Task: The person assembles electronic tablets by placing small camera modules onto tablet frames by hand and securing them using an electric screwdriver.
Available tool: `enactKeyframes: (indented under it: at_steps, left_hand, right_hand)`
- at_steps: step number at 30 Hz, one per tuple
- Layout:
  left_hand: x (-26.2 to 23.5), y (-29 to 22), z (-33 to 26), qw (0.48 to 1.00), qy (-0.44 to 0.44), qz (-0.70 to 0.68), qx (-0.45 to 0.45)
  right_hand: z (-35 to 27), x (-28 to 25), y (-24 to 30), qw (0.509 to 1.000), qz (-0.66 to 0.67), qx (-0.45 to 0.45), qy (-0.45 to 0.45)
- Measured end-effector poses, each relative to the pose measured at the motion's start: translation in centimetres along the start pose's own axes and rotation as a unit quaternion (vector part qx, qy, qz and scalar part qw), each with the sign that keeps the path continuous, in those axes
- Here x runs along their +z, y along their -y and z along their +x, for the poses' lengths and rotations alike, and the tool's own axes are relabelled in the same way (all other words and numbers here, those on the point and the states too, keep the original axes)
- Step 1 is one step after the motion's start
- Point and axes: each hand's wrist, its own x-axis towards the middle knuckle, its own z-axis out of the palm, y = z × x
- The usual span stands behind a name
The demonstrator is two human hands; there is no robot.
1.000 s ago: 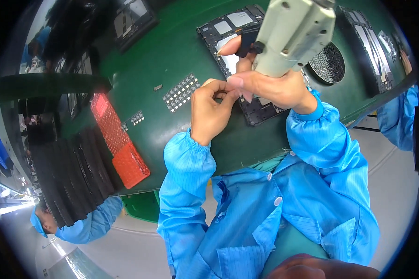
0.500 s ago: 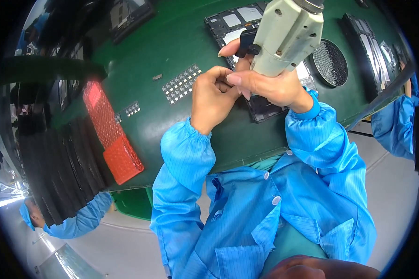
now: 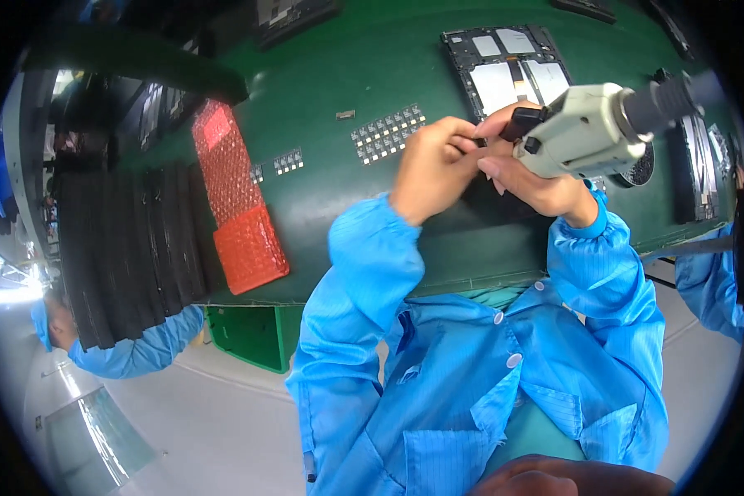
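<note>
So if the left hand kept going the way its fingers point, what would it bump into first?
Probably the right hand. The left hand points its fingers toward it and the pale electric screwdriver; they look almost touching already, though depth is hard to judge.

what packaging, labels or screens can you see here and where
Red bubble-wrap pouches: two, end to end on the green bench, left of the hands; long, rectangular.
Black foam sheets: stacked at the bench's left edge, dark strips.
Open tablet back: top centre, black frame, grey and silver panels.
No lit screen or readable label visible.
</note>
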Motion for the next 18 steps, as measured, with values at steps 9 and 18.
enactKeyframes:
  at_steps: [9, 18]
  left_hand:
    - [-11.0, -2.7, -0.4, 0.898, -0.099, 0.427, -0.040]
    - [-14.4, -1.4, 3.3, 0.908, 0.011, 0.417, 0.040]
  right_hand:
    - [-0.1, -4.5, 2.1, 0.969, 0.113, 0.070, -0.207]
    - [-3.5, -13.7, 2.8, 0.956, 0.086, 0.076, -0.269]
